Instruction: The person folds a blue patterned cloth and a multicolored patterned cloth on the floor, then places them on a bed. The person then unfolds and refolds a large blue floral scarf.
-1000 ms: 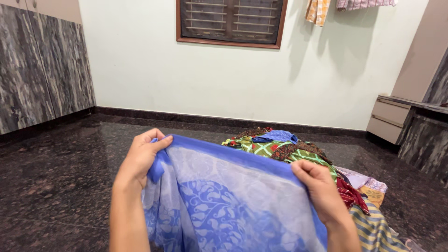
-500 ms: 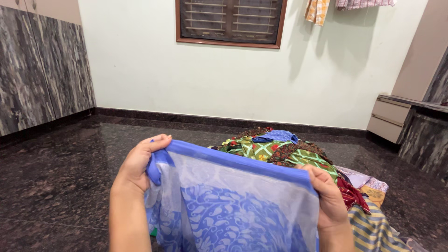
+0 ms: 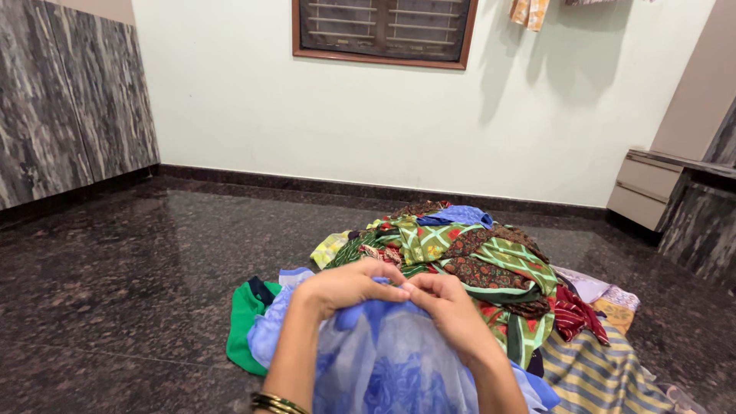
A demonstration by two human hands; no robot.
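The hands, spread wide along the top edge of the blue cloth [image 3: 399,360] half a second ago, have come together at its middle. The left hand [image 3: 349,285] and right hand [image 3: 452,307] now touch, fingers curled shut and pinching the gathered edge between them. The cloth is sheer with a darker blue print and hangs down from the grip to the bottom of the view. Bangles [image 3: 280,402] ring the left wrist.

The floor [image 3: 130,284] is dark polished granite, speckled and glossy. Just beyond the hands lies a pile of clothes [image 3: 468,257], mostly green and red prints, with a green garment [image 3: 244,322] at its left and a striped cloth [image 3: 594,376] at its right. The wall [image 3: 230,92] is pale, with a barred window [image 3: 383,31] in a brown frame. Grey veined panels [image 3: 69,100] stand to the left, and a beige step [image 3: 644,184] sits on the right. No packages, labels or signs are in view.
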